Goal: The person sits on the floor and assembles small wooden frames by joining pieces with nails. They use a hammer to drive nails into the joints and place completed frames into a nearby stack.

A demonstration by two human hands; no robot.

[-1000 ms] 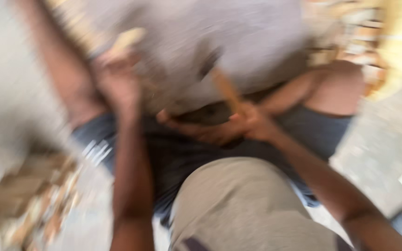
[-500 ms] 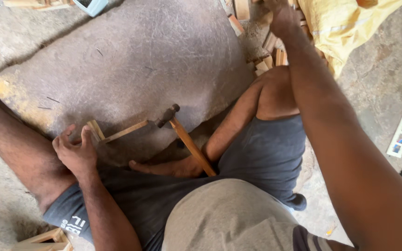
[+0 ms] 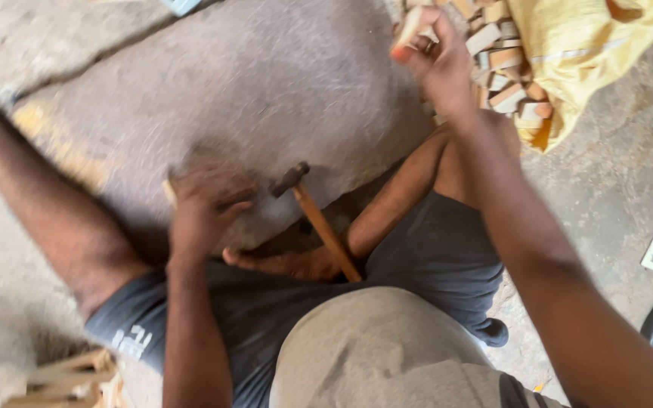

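Right hand [image 3: 438,57] far right — pinching small wood block [image 3: 408,29] above block pile [image 3: 504,72]. Left hand [image 3: 202,208] blurred, fingers curled over wood strip [image 3: 169,189] — grip unclear. Hammer [image 3: 319,223] just right.

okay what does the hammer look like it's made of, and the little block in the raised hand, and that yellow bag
Hammer: dark, dull head, probably metal; the handle looks like bare orange-tan wood.
Block in the right hand: pale and unfinished, likely raw wood, like the offcuts piled beside it; it is blurred.
Yellow bag: thin, creased sheet with a slight sheen, probably plastic or woven plastic sacking; the weave cannot be made out.
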